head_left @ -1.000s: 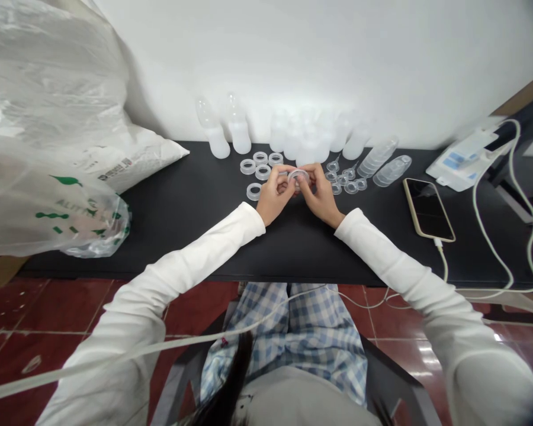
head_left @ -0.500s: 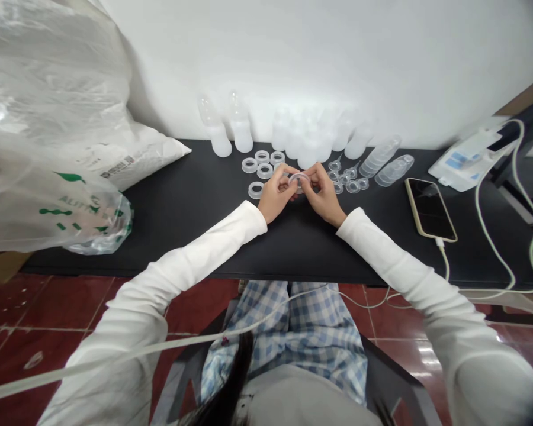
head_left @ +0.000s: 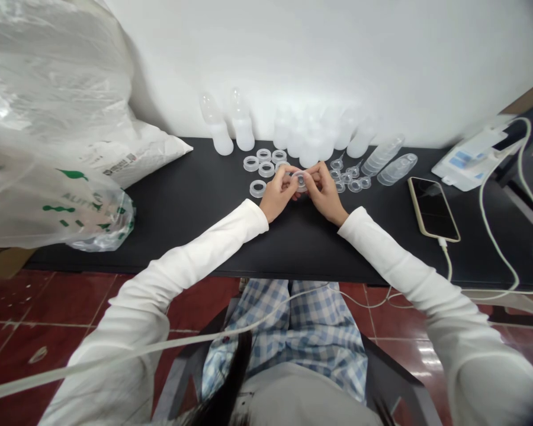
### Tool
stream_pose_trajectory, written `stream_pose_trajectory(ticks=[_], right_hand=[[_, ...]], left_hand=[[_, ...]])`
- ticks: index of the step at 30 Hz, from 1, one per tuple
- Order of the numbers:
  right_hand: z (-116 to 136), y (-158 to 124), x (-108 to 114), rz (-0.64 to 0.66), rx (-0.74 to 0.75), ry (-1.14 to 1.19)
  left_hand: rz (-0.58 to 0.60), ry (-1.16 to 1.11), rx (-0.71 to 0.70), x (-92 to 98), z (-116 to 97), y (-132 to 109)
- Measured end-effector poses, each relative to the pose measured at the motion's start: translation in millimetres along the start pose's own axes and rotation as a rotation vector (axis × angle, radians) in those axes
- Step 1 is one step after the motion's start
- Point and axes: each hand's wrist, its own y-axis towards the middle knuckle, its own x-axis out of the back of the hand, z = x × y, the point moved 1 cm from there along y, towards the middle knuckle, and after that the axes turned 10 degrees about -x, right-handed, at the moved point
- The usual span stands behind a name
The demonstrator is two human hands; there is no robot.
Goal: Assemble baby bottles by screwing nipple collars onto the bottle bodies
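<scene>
Both hands meet mid-bench. The left hand (head_left: pixel 278 198) and right hand (head_left: pixel 327 196) are each pinched on one small clear ring (head_left: pixel 300 177), held between the fingers (head_left: pixel 288 176) of both, just above the bench (head_left: pixel 195 201). The fingers are closed on it, not released. Whether a second piece sits inside the ring: too small and clear to tell.

Step in hand, as a judgement: working the ring with both thumbs, pressing or seating something at its centre, not yet set down.

Around the fingers:
- loose rings (head_left: pixel 258 188) just left, more a little beyond
- small parts (head_left: pixel 350 181) just right, clear, in a cluster
- bottles (head_left: pixel 217 127) beyond, in a row along the wall
- stacked caps (head_left: pixel 384 155) beyond-right, lying on their side
- phone (head_left: pixel 434 208) well right, plugged into a cable (head_left: pixel 446 260)
- bags (head_left: pixel 48 118) far left, partly on the bench

Next move calls for: an even squeeze from both sides and keeping the ring level. It is slick and see-through, so it is easy to slip or go in crooked. Bare bench lies just under the fingers.
</scene>
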Motion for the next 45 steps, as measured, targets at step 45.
stream_pose_trajectory(ticks=[45], right_hand=[[-13.7, -0.2, 2.5, 0.019, 0.042, 0.046]], left_hand=[[-0.029, 0.074, -0.094, -0.3, 2.4, 1.4]])
